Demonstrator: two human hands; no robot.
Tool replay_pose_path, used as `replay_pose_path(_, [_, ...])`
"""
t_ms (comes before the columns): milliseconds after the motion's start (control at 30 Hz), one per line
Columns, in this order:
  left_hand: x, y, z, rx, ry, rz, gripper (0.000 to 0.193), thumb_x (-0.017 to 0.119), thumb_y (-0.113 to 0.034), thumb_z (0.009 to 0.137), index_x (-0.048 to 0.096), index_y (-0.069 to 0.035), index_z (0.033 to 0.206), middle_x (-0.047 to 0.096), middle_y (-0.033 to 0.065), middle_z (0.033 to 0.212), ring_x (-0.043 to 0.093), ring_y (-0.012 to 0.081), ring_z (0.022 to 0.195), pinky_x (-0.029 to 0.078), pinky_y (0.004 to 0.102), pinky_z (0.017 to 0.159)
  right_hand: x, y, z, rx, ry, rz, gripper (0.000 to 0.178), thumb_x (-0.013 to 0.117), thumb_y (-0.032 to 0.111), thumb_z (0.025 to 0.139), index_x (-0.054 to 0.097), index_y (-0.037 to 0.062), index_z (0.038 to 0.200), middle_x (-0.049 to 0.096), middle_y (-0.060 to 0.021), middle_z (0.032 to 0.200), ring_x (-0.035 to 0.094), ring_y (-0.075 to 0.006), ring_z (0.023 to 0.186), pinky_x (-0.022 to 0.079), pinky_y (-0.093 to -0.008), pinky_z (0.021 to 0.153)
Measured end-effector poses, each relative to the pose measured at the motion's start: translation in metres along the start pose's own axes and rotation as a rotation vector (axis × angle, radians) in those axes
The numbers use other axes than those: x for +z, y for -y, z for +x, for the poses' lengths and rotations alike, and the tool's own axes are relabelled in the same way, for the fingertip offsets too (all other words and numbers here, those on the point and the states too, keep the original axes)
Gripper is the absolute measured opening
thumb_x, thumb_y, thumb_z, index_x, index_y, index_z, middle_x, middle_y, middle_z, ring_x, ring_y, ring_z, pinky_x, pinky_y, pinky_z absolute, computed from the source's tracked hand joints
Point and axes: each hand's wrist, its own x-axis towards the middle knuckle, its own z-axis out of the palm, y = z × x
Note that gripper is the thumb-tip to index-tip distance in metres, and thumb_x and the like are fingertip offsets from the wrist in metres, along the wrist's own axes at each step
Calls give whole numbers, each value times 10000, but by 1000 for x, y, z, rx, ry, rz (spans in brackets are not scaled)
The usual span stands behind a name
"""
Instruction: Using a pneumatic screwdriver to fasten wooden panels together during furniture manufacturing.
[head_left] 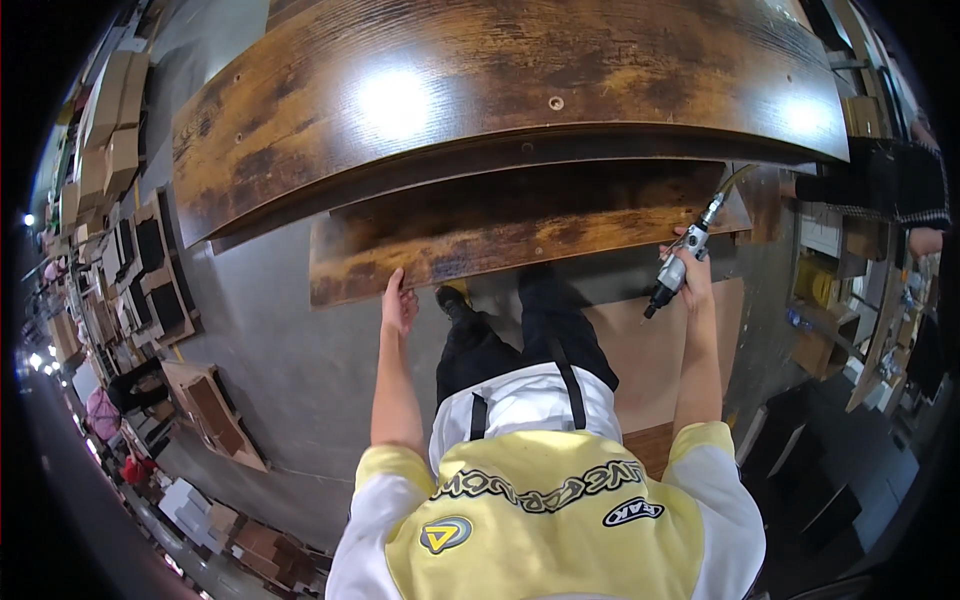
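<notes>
A wide brown wood-grain board (pixel 620 70) with a few holes lies across the far part of the view. Below and nearer to me is a narrower wood-grain board (pixel 470 250) with a hole by its near edge. My left hand (pixel 400 308) is closed on that near edge, left of its middle. In my right hand (pixel 697 278) is a silver and black air screwdriver (pixel 684 252), tilted, its black tip pointing down toward me. A yellowish hose (pixel 738 178) runs from its upper end. My right fingers are wrapped round its body beside the lower board's right end.
A sheet of cardboard (pixel 665 340) lies on the grey floor (pixel 310 370) near my right leg. Stacked panels (pixel 150 265) and cartons (pixel 120 85) stand at the left. Dark panels (pixel 820 480) are at the lower right. Another person's dark sleeve (pixel 870 180) shows at the right.
</notes>
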Motion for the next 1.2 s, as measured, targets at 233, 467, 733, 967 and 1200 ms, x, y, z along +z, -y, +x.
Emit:
replay_pose_path(233, [21, 2, -41, -84, 13, -54, 306, 548, -300, 907, 378, -198, 675, 325, -79, 569, 263, 58, 440, 175, 216, 400, -20, -46, 9, 171, 46, 314, 528, 597, 100, 847, 447, 94, 1354, 540, -188, 1307, 604, -299, 1100, 509, -382, 905])
replay_pose_path(467, [111, -65, -191, -97, 690, -203, 175, 484, -206, 1009, 498, -46, 938, 386, -30, 754, 309, 32, 559, 258, 185, 441, 25, 90, -100, -329, 402, 702, 495, 542, 202, 911, 413, 94, 1376, 553, -156, 1279, 546, -298, 1204, 429, -473, 1037])
replay_pose_path(733, [122, -131, -203, -177, 1040, -208, 250, 437, -180, 1007, 551, 19, 1105, 452, -4, 759, 298, 25, 537, 250, 178, 460, 224, 178, -141, -461, 699, 1009, 464, 571, 139, 838, 407, 75, 1267, 472, -61, 1064, 479, -176, 850, 428, -352, 783])
replay_pose_path(967, [70, -187, -207, -149, 1107, -83, 257, 453, -106, 1007, 541, 34, 1203, 555, 36, 878, 301, 12, 547, 241, 165, 471, 375, 145, -186, -681, 461, 585, 425, 594, 242, 833, 427, 155, 1214, 610, -175, 1035, 609, -253, 783, 479, -424, 765])
replay_pose_path(1200, [29, -215, -210, -211, 1119, -76, 232, 463, -151, 1022, 590, -18, 1165, 555, -5, 860, 300, 11, 542, 262, 167, 483, 439, 133, -210, -823, 390, 447, 441, 597, 230, 819, 427, 133, 1214, 608, -190, 1007, 611, -257, 756, 490, -435, 725])
